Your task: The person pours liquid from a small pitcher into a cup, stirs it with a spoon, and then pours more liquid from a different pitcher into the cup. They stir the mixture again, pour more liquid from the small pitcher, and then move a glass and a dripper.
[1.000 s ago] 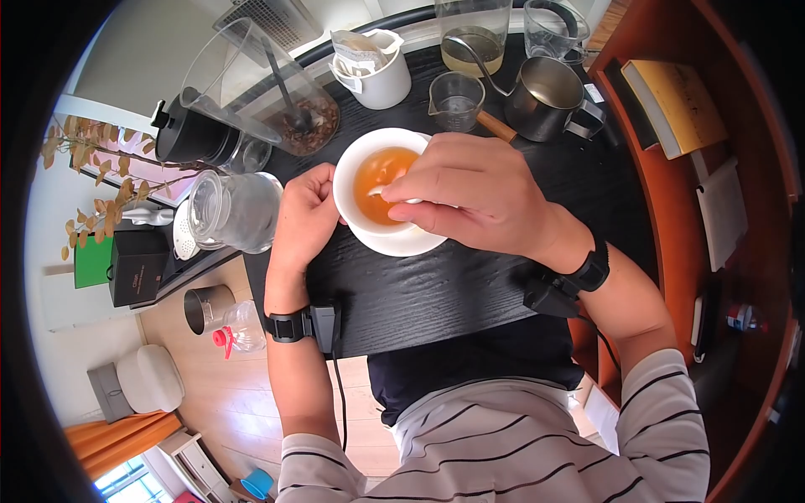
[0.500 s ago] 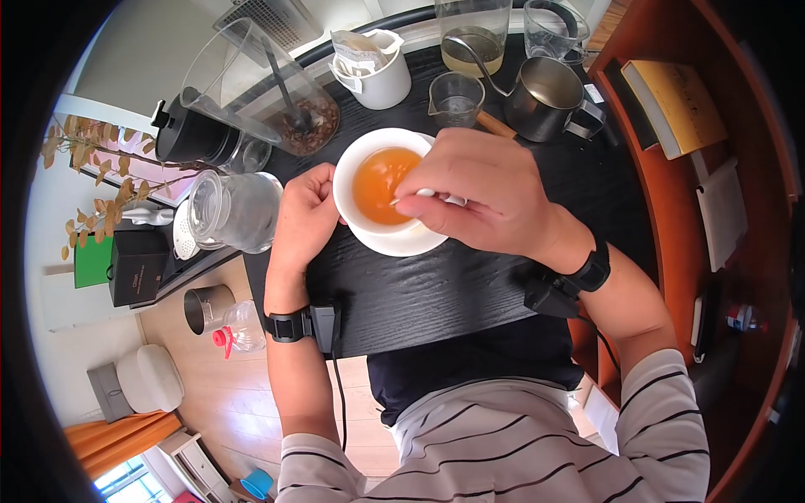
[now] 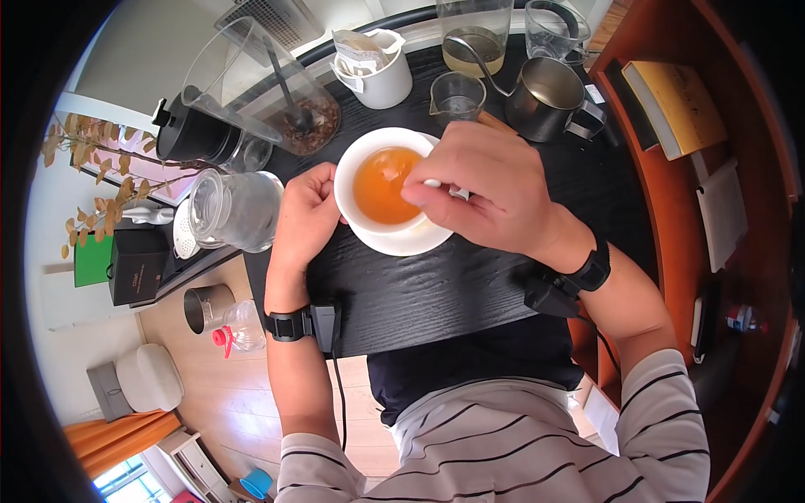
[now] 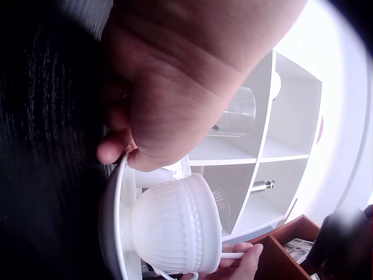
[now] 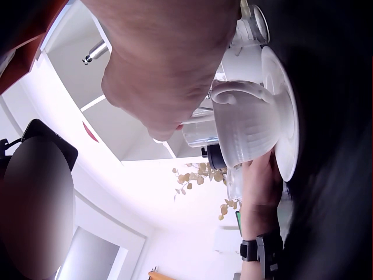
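A white teacup [image 3: 346, 201] filled with amber tea [image 3: 379, 186] stands on a white saucer [image 3: 381, 247]. At the saucer's left side, my left hand [image 3: 306, 214] pinches its rim between thumb and finger, as the left wrist view shows. My right hand [image 3: 490, 189] is over the cup's right rim and grips a white spoon [image 3: 459, 193], mostly covered by the fingers. In the left wrist view the thin spoon handle [image 4: 233, 255] crosses the mouth of the ribbed cup [image 4: 178, 224]. The cup's curled handle [image 5: 245, 90] shows in the right wrist view.
Behind the cup are a white mug with a drip bag [image 3: 373, 80], a small glass pitcher [image 3: 457, 96] and a steel gooseneck kettle [image 3: 545, 96]. A slanted glass container of beans [image 3: 310, 126] and a glass jar [image 3: 235, 210] stand left. A wooden shelf [image 3: 662, 193] borders the right.
My right hand has shifted slightly to the right and away from me with the spoon; the spoon's lower end, visible in the tea earlier, is now hidden. My left hand has stayed at the saucer.
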Motion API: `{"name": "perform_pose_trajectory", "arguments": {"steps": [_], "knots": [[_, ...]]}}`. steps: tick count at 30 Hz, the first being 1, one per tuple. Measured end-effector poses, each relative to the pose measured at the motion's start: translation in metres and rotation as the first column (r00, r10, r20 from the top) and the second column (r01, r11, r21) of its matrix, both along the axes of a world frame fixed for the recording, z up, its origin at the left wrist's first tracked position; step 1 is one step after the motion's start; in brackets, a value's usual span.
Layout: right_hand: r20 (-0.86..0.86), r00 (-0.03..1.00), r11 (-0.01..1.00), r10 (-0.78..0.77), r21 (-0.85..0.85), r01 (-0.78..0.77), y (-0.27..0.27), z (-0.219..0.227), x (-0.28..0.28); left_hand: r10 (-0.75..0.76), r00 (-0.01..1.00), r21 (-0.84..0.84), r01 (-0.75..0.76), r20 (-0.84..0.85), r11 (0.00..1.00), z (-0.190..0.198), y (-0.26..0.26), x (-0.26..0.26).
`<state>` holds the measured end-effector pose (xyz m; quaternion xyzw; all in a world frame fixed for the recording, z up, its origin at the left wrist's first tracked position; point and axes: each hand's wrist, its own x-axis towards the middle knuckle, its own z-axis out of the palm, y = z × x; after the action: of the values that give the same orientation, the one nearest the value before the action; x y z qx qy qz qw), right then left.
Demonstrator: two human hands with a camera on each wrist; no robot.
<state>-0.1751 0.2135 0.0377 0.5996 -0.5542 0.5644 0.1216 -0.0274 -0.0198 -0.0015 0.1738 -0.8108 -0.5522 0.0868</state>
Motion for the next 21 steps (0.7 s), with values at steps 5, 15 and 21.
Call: {"name": "perform_pose_trajectory", "arguments": {"steps": [5, 15, 21], "knots": [[-0.005, 0.996, 0.996, 0.092, -0.015, -0.092, -0.0067, -0.0036, 0.0009, -0.004, 1.000, -0.008, 0.004, 0.000, 1.000, 0.0002, -0.0006, -0.0002], [-0.033, 0.993, 0.993, -0.117, -0.003, 0.116, -0.0033, 0.0006, -0.0008, 0.008, 1.000, -0.007, -0.008, 0.008, 1.000, 0.0016, 0.0005, -0.0004], [0.032, 0.995, 0.995, 0.100, -0.009, -0.099, -0.0039, -0.0028, 0.0026, -0.001, 1.000, -0.014, 0.001, 0.004, 1.000, -0.0005, -0.0009, -0.0002]]}}
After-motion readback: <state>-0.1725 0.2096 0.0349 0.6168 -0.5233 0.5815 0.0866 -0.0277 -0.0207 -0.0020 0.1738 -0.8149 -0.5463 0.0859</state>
